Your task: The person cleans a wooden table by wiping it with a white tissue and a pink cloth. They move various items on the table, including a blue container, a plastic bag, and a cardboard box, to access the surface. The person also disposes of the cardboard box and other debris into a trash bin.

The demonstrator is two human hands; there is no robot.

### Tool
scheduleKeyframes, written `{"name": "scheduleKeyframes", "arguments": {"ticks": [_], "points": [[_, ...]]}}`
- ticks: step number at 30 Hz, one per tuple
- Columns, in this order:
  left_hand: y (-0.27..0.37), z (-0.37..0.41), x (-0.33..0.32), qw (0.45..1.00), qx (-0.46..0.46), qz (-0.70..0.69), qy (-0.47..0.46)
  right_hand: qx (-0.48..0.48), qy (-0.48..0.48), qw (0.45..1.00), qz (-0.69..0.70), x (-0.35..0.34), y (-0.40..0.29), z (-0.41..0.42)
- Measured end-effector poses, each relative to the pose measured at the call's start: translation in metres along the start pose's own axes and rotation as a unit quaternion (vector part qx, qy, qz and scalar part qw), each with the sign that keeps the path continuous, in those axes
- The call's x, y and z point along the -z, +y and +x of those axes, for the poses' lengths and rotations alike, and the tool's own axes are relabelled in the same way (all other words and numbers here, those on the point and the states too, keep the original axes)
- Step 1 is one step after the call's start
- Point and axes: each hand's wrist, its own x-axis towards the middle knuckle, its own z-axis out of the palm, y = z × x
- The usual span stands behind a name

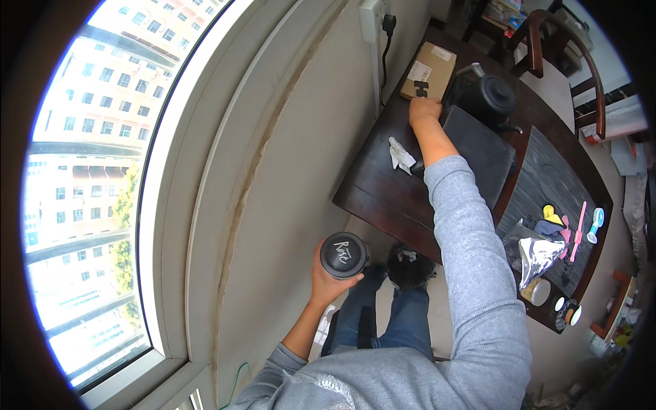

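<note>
My left hand grips a round container with a black lid that bears light lettering. It is held up beside the wall, short of the table's corner. My right arm reaches over the dark wooden table, and my right hand is curled at the near edge of a brown cardboard box with white labels. A black H-shaped piece shows just beyond its fingers, over the box; whether the fingers grip it or the box is hidden. A crumpled white tissue lies on the table near that forearm.
A black kettle and a black flat slab stand right of my hand. Farther right are a silver foil bag, a jar and a pink brush. A black-lined bin stands below the table edge; a plug sits in the wall.
</note>
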Motion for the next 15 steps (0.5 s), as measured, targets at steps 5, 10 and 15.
{"name": "scheduleKeyframes", "arguments": {"ticks": [5,10,15], "points": [[0.004,-0.001,-0.003,0.999,0.009,-0.034,-0.002,0.003,-0.044,0.999,0.031,-0.021,-0.008,0.013],[0.006,0.003,-0.009,1.0,-0.004,-0.027,-0.002,0.018,-0.007,0.999,0.038,-0.026,-0.01,0.009],[0.008,0.016,-0.035,0.999,-0.025,-0.006,-0.027,-0.008,0.102,0.978,0.179,-0.012,-0.004,-0.011]]}}
